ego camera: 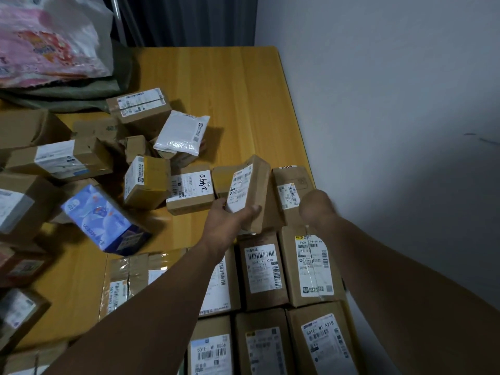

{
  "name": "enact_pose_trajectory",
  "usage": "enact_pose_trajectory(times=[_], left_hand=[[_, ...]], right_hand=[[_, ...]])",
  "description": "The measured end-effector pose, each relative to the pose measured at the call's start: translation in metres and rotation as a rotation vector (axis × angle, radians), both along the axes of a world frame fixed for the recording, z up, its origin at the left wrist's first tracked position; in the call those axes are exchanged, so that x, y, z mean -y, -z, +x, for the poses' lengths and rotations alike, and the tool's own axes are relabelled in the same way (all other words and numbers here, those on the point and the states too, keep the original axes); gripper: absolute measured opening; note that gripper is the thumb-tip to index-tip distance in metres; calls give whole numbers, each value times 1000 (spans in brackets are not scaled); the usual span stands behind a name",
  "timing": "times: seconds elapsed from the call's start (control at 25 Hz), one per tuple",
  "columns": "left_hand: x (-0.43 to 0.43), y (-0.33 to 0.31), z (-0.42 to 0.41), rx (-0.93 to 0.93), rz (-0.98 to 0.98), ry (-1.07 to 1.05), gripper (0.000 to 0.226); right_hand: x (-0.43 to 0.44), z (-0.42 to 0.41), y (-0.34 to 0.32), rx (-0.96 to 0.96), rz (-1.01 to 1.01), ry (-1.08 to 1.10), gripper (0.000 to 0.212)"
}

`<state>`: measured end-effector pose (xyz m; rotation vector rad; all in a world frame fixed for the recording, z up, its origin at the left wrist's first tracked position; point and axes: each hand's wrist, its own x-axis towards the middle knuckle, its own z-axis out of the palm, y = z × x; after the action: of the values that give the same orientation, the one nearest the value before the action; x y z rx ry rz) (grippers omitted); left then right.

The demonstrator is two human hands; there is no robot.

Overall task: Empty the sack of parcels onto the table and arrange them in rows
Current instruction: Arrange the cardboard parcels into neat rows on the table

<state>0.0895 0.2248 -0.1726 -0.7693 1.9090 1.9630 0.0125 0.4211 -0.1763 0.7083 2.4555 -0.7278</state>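
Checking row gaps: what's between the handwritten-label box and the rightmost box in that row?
Head view: the tilted parcel gripped by the left hand, partly hiding a plain brown box.

Right hand [315,207]: only its back shows, fingers hidden, curl and contact with the carton below cannot be told. Left hand [230,216]: fingers mostly hidden behind the held carton [247,190], thumb side visible. Blue box [104,219] blurred, print unreadable. Pink printed bag [46,41] blurred, cut off by top and left edges. Green sack [81,90] mostly buried under that bag, mouth not visible. Left-edge cartons [16,209] cropped. Bottom row cartons [263,345] cut off by the lower edge. Left forearm covers part of a labelled carton [220,280]. Fine label text too small to read. Bench [230,104] near side hidden under parcels.
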Motion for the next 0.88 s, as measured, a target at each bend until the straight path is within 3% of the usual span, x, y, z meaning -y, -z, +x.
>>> enact_pose_trajectory(times=[0.16,0.28,0.44,0.6,0.72,0.76,0.88], left_hand=[[-3,1,0,-58,-28,42,33],[2,5,-3,-103,-121,39,39],[5,13,-5,-69,-293,72,64],[3,17,-9,-36,-459,80,95],[-2,12,-15,-37,-526,94,101],[-5,10,-17,-46,-533,99,100],[-10,5,-25,-68,-498,142,99]], right_hand=[[4,-1,20,-16,147,-319,38],[7,-4,28,112,202,-458,32],[16,2,31,270,139,-608,29],[26,-10,20,41,-19,-317,23],[47,-3,-3,7,-702,156,39],[53,-1,-9,31,-816,188,41],[58,0,-17,-15,-737,69,19]])
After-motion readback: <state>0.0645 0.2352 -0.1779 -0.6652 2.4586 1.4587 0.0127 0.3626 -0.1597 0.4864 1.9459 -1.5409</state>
